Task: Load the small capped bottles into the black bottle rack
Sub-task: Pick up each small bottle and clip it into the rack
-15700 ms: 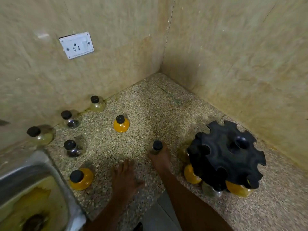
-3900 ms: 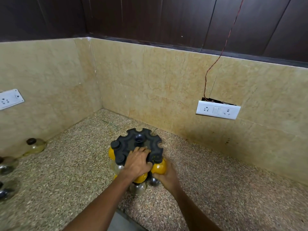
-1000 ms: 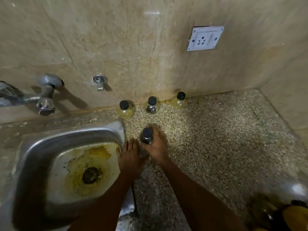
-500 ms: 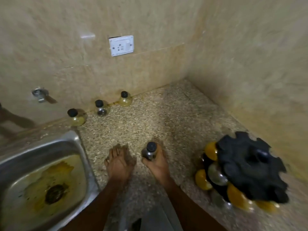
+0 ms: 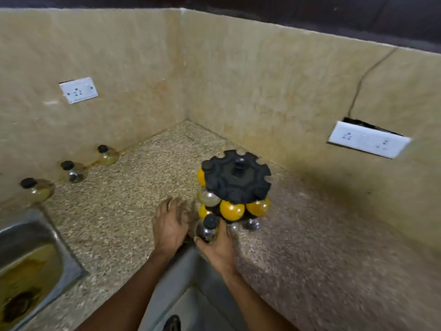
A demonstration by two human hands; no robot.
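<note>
Sink (image 5: 35,237): one steel basin sat at 8 o'clock, stained yellow inside.
Loose bottles: three small capped bottles stood along the left wall at 9 to 10 o'clock: first bottle (image 5: 38,189), second bottle (image 5: 72,172), third bottle (image 5: 107,155), each apart from the next.
Sockets: two white plates, left socket (image 5: 78,90) at 10 o'clock, right socket (image 5: 368,139) at 2 o'clock.
Left hand (image 5: 170,226): lay flat on the speckled tabletop (image 5: 322,247), fingers spread, grip wide and holding nothing.
Right hand (image 5: 218,247): grip closed around one held bottle (image 5: 208,229), upright, black cap up, just in front of the rack's lower tier.
Black bottle rack (image 5: 236,179): one, near centre; at least four orange bottles and some clear ones hung in it; exact count unclear.
</note>
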